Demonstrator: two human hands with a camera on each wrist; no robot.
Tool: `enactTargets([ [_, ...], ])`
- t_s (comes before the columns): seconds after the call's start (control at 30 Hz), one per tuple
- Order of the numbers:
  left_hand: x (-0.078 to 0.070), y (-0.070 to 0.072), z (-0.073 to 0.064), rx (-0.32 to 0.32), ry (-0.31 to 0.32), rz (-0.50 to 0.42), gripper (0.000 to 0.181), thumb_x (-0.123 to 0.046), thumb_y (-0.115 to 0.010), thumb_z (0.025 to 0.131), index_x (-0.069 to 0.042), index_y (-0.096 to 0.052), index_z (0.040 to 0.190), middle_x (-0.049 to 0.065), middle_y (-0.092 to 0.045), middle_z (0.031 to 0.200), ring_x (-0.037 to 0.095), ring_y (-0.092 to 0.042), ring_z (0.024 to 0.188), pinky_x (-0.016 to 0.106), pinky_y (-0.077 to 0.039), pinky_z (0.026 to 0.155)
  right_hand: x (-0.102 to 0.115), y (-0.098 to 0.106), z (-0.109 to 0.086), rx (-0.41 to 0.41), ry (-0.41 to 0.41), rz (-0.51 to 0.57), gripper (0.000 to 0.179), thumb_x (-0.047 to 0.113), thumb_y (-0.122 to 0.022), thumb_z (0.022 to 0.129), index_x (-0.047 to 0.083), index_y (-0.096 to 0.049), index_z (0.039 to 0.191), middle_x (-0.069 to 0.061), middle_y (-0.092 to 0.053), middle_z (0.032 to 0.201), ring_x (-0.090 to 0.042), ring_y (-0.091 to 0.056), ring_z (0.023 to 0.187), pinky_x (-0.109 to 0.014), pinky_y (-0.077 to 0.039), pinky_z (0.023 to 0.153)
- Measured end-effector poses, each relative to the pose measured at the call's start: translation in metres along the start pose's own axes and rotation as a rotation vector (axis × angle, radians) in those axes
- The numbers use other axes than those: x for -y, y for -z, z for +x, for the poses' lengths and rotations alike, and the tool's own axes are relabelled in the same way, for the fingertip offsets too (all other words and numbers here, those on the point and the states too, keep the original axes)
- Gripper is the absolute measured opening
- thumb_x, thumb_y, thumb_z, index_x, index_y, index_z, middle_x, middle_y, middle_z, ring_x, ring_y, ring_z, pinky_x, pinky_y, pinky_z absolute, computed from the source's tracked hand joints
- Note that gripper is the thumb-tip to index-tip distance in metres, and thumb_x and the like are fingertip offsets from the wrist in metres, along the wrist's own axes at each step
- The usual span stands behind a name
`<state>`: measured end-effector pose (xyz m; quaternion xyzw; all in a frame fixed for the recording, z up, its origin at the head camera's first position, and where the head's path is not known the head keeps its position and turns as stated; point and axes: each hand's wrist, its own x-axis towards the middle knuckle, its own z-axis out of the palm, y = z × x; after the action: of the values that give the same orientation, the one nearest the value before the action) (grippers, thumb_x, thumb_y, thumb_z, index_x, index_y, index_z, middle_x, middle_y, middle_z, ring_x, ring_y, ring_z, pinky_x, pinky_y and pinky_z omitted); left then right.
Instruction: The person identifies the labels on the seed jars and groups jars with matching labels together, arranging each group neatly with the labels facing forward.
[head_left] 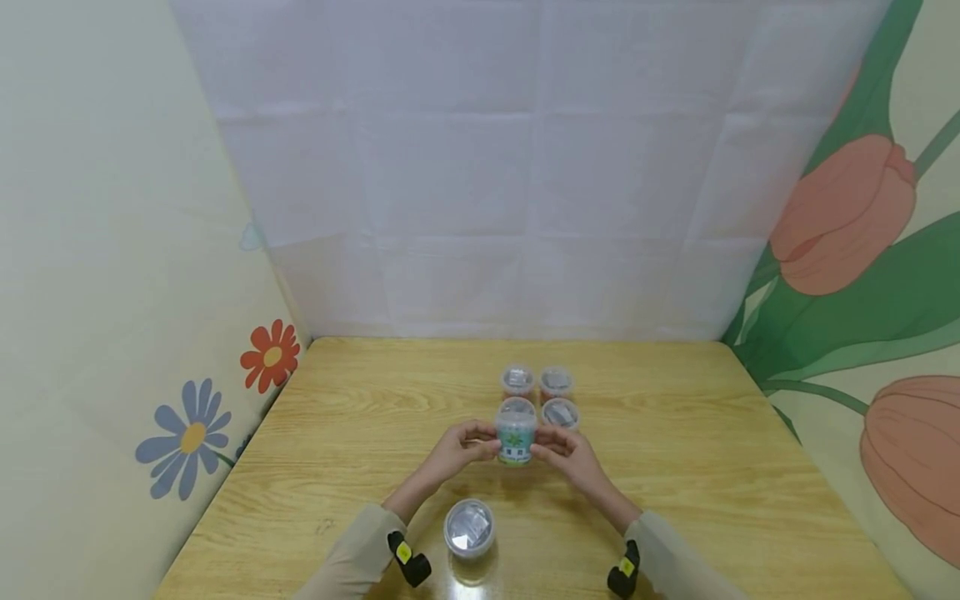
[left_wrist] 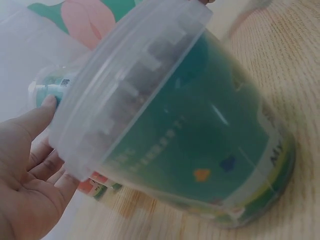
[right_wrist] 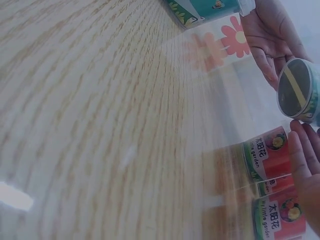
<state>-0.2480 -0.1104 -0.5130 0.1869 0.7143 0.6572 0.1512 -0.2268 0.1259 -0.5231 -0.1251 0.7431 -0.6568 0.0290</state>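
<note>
Both hands hold a teal lidded plastic cup (head_left: pixel 516 437) between them, upright, with a leaf picture on its label. My left hand (head_left: pixel 461 450) grips its left side with thumb and fingers, and my right hand (head_left: pixel 568 454) grips the right side. The right wrist view shows the underside of this cup (right_wrist: pixel 292 92), raised off the table. A second teal cup (left_wrist: pixel 190 135) with a clear lid stands on the table near my left forearm. Just behind the held cup are red-labelled lidded cups (right_wrist: pixel 272 155), partly hidden by it and the right hand in the head view.
The wooden table (head_left: pixel 360 392) meets a white cloth backdrop (head_left: pixel 450 167) at its far edge. Flower-printed panels (head_left: pixel 112 250) stand along both sides. The red cups' lids (head_left: pixel 557 381) show grouped close together. Both wrists wear black camera bands (head_left: pixel 408 560).
</note>
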Motion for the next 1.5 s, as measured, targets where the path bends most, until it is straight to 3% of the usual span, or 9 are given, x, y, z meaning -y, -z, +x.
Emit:
enactTargets([
  [0.3,-0.008,-0.002,-0.002,0.004,0.014,-0.014,0.03,-0.009,-0.063,0.088,0.009,-0.055,0.111,0.014,-0.063,0.103,0.018,-0.066,0.086,0.052,-0.049,0.087,0.002,0.006,-0.001,0.058,-0.018,0.064,0.04,0.015,-0.065,0.087,-0.006,-0.055,0.12,-0.023,-0.061,0.112,-0.009,-0.063,0.092,-0.025,-0.053,0.082],
  [0.4,0.001,0.001,0.001,0.005,0.019,-0.01,0.033,-0.015,-0.061,0.09,0.008,-0.055,0.113,0.014,-0.063,0.105,0.019,-0.066,0.089,0.047,-0.051,0.086,0.003,0.007,0.0,0.068,-0.031,0.09,0.043,0.015,-0.065,0.087,-0.008,-0.053,0.121,-0.024,-0.06,0.114,-0.01,-0.063,0.093,-0.029,-0.053,0.084],
  [0.57,0.0,0.001,0.001,-0.001,0.042,0.014,0.041,-0.031,-0.053,0.095,0.004,-0.057,0.114,0.016,-0.065,0.107,0.022,-0.066,0.093,0.038,-0.054,0.083,0.002,0.008,-0.001,0.071,-0.029,0.091,0.043,0.015,-0.066,0.087,-0.009,-0.053,0.12,-0.024,-0.061,0.112,-0.011,-0.064,0.09,-0.033,-0.054,0.083],
  [0.8,-0.017,-0.003,-0.005,0.002,0.066,-0.03,0.039,-0.027,-0.05,0.097,0.009,-0.058,0.109,0.017,-0.065,0.102,0.024,-0.067,0.09,0.049,-0.05,0.086,0.001,0.007,0.0,0.065,-0.024,0.099,0.038,0.014,-0.064,0.088,-0.01,-0.055,0.116,-0.015,-0.066,0.104,-0.01,-0.066,0.086,-0.038,-0.055,0.081],
  [1.1,-0.032,-0.008,-0.01,-0.013,0.08,-0.007,0.039,-0.026,-0.051,0.096,0.01,-0.058,0.109,0.016,-0.066,0.099,0.027,-0.067,0.088,0.051,-0.05,0.085,0.002,0.006,0.0,0.063,-0.033,0.103,0.04,0.025,-0.054,0.095,-0.011,-0.055,0.113,-0.02,-0.065,0.103,-0.015,-0.066,0.087,-0.053,-0.049,0.086],
  [1.27,-0.027,-0.007,-0.009,-0.008,0.073,-0.018,0.038,-0.025,-0.053,0.095,0.009,-0.056,0.112,0.019,-0.066,0.099,0.031,-0.067,0.088,0.053,-0.05,0.084,0.002,0.004,0.0,0.044,-0.047,0.099,0.039,0.025,-0.053,0.095,-0.011,-0.056,0.109,-0.014,-0.067,0.099,-0.014,-0.066,0.085,-0.052,-0.05,0.085],
  [1.5,-0.001,-0.003,-0.001,-0.013,0.044,0.003,0.04,-0.029,-0.053,0.095,0.006,-0.055,0.116,0.021,-0.066,0.102,0.027,-0.068,0.086,0.048,-0.053,0.079,-0.001,0.003,0.0,0.06,-0.034,0.092,0.037,0.02,-0.054,0.095,-0.014,-0.055,0.108,-0.019,-0.067,0.097,-0.012,-0.066,0.084,-0.049,-0.052,0.083],
])
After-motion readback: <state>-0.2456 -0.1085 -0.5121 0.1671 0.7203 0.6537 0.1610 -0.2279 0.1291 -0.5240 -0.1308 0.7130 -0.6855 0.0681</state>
